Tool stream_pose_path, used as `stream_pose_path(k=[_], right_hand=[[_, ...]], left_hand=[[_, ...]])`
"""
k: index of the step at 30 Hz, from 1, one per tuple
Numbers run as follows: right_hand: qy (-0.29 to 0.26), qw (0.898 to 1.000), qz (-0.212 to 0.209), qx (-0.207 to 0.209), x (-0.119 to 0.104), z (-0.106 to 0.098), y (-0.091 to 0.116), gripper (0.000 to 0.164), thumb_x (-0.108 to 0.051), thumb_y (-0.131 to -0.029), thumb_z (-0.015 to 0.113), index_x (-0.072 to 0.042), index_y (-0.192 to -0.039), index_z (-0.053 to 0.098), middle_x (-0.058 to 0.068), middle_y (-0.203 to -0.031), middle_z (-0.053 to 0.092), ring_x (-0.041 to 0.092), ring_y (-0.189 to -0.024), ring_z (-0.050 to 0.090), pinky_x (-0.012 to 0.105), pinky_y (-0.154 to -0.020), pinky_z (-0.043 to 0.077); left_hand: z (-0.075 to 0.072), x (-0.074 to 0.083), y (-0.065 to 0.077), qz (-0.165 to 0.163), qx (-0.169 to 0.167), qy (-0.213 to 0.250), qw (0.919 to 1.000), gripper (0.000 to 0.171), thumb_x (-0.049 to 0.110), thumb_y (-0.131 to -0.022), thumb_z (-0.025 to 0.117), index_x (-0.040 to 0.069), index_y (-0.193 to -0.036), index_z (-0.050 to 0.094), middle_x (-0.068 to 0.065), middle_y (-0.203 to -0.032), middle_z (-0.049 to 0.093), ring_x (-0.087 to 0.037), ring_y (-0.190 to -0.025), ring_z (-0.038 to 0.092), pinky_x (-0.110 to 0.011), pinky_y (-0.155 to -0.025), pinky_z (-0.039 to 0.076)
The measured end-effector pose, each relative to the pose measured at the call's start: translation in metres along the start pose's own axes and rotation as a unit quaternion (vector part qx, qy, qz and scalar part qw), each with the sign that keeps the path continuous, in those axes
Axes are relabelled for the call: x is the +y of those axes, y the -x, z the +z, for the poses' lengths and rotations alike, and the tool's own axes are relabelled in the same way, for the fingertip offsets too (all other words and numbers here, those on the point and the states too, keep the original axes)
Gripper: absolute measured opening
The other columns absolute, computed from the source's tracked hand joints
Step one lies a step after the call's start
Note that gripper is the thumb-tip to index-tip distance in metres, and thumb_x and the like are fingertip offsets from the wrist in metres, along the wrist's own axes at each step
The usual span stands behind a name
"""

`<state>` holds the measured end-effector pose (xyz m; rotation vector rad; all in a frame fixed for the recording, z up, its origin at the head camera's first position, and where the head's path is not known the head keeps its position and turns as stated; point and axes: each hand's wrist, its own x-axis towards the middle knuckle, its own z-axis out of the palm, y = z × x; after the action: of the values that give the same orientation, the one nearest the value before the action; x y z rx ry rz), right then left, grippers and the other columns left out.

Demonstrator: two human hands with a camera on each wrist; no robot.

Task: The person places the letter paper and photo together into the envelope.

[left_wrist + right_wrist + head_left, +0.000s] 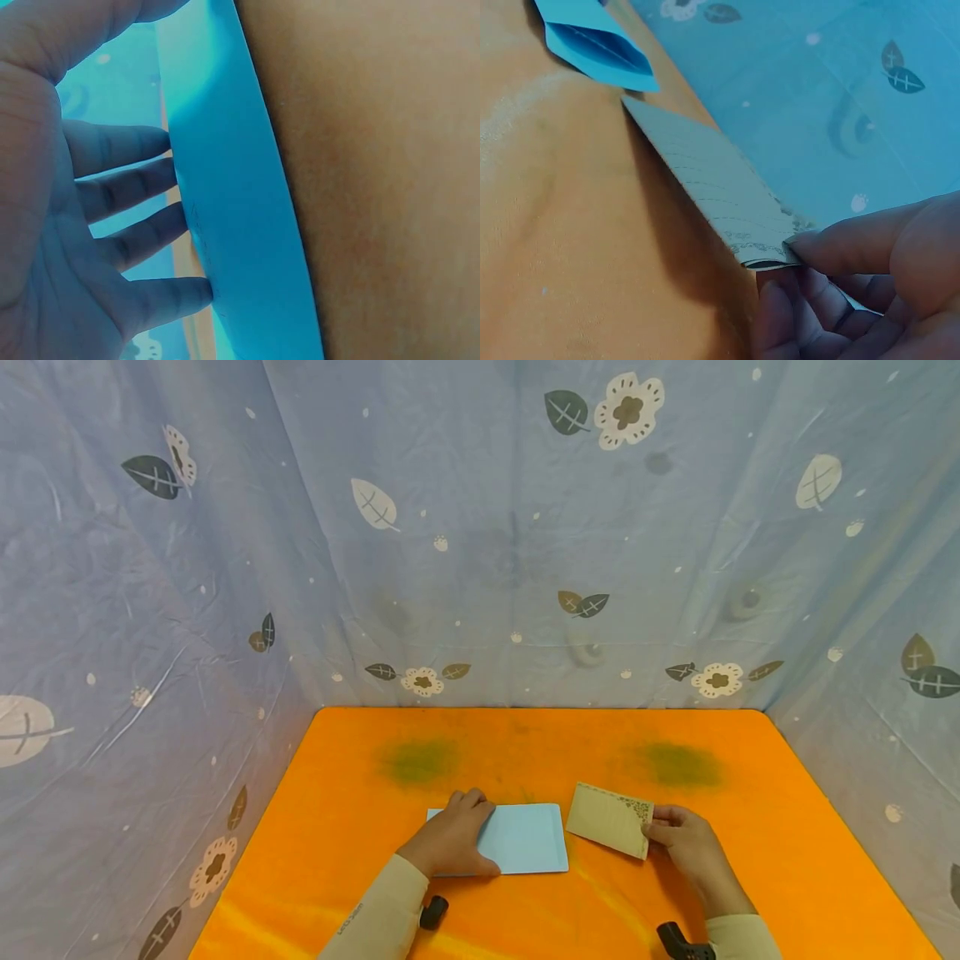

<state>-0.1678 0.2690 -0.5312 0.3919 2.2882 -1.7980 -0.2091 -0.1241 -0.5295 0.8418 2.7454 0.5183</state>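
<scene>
A light blue envelope (525, 838) lies on the orange table, left of centre. My left hand (456, 837) holds it across its width, thumb at the near edge and fingertips at the far edge; the left wrist view shows those fingers (124, 199) fairly straight against the paper. Its right end gapes open in the right wrist view, where the envelope (600, 52) is at the top left. Just to the right, my right hand (693, 852) pinches a folded beige sheet of paper (609, 820) with ruled lines and a floral corner. The sheet is tilted, its far end close to the envelope's mouth.
An orange cloth (525, 743) with two greenish patches covers the table. Blue-grey curtains (517, 527) printed with leaves and flowers stand along the back and both sides. A black wrist mount (682, 943) sits by the right sleeve.
</scene>
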Motion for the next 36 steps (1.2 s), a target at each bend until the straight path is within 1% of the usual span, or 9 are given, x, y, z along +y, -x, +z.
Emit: stream_pose_path(k=[4, 8, 10, 14, 21, 25, 30, 36], right_hand=[[-0.014, 1.000, -0.001, 0.001, 0.0003, 0.0016, 0.0023, 0.044, -0.010, -0.111, 0.063, 0.011, -0.147, 0.048, 0.016, -0.111, 0.065, 0.028, -0.084, 0.063, 0.038, -0.069, 0.056], [-0.025, 1.000, -0.001, 0.005, 0.0003, 0.0016, 0.0043, 0.046, -0.013, -0.112, 0.062, 0.008, -0.151, 0.047, 0.015, -0.100, 0.067, 0.030, -0.075, 0.064, 0.037, -0.064, 0.056], [-0.023, 1.000, -0.004, 0.009, -0.0001, 0.0009, 0.0046, 0.048, -0.014, -0.113, 0.062, 0.008, -0.152, 0.047, 0.014, -0.098, 0.067, 0.029, -0.074, 0.064, 0.036, -0.064, 0.055], [-0.023, 1.000, -0.007, 0.020, -0.0012, -0.0005, 0.0049, 0.047, -0.016, -0.113, 0.064, 0.006, -0.152, 0.049, 0.011, -0.101, 0.068, 0.027, -0.073, 0.062, 0.037, -0.064, 0.054], [-0.033, 0.999, -0.009, 0.029, -0.0024, -0.0014, 0.0045, 0.046, -0.022, -0.112, 0.067, 0.004, -0.148, 0.054, 0.007, -0.102, 0.066, 0.024, -0.080, 0.062, 0.036, -0.068, 0.055], [-0.038, 0.999, -0.004, 0.035, -0.0025, 0.0007, 0.0056, 0.044, -0.023, -0.111, 0.068, 0.003, -0.145, 0.057, 0.008, -0.102, 0.067, 0.024, -0.081, 0.062, 0.035, -0.068, 0.055], [-0.041, 0.999, -0.009, 0.035, 0.0001, 0.0021, 0.0048, 0.043, -0.024, -0.111, 0.069, 0.003, -0.143, 0.057, 0.007, -0.100, 0.068, 0.023, -0.081, 0.063, 0.034, -0.068, 0.056], [-0.050, 0.998, -0.010, 0.031, 0.0031, 0.0043, 0.0033, 0.044, -0.022, -0.111, 0.069, 0.005, -0.143, 0.056, 0.007, -0.098, 0.068, 0.023, -0.080, 0.063, 0.034, -0.067, 0.055]], left_hand=[[0.0005, -0.0003, -0.0001, -0.002, -0.001, 0.001, 1.0000, 0.087, 0.052, -0.080, 0.092, 0.009, -0.149, 0.063, 0.000, -0.139, 0.051, -0.021, -0.123, 0.047, -0.033, -0.093, 0.053], [-0.0001, 0.0002, 0.0002, 0.001, 0.002, 0.003, 1.0000, 0.086, 0.052, -0.080, 0.092, 0.009, -0.149, 0.063, 0.000, -0.139, 0.052, -0.021, -0.122, 0.047, -0.033, -0.093, 0.053], [-0.0005, 0.0002, 0.0000, 0.004, 0.004, 0.003, 1.0000, 0.086, 0.052, -0.080, 0.092, 0.008, -0.148, 0.063, 0.000, -0.138, 0.052, -0.021, -0.122, 0.047, -0.033, -0.093, 0.053], [0.0000, -0.0005, -0.0006, 0.004, 0.002, 0.004, 1.0000, 0.086, 0.052, -0.081, 0.092, 0.008, -0.149, 0.063, 0.000, -0.139, 0.052, -0.021, -0.123, 0.047, -0.033, -0.093, 0.053], [0.0003, -0.0004, -0.0004, -0.004, -0.002, 0.002, 1.0000, 0.089, 0.054, -0.081, 0.092, 0.009, -0.151, 0.062, -0.001, -0.142, 0.051, -0.021, -0.125, 0.047, -0.033, -0.094, 0.053], [0.0009, -0.0008, -0.0002, -0.004, -0.001, 0.001, 1.0000, 0.089, 0.054, -0.081, 0.093, 0.009, -0.151, 0.062, -0.001, -0.142, 0.051, -0.022, -0.125, 0.047, -0.034, -0.094, 0.053], [0.0012, -0.0015, 0.0000, -0.001, -0.001, 0.005, 1.0000, 0.088, 0.053, -0.081, 0.093, 0.008, -0.150, 0.062, -0.001, -0.141, 0.051, -0.022, -0.125, 0.047, -0.033, -0.094, 0.053], [0.0008, -0.0016, 0.0001, 0.001, -0.002, 0.004, 1.0000, 0.088, 0.053, -0.081, 0.093, 0.008, -0.150, 0.062, 0.000, -0.140, 0.051, -0.022, -0.125, 0.047, -0.033, -0.094, 0.053]])
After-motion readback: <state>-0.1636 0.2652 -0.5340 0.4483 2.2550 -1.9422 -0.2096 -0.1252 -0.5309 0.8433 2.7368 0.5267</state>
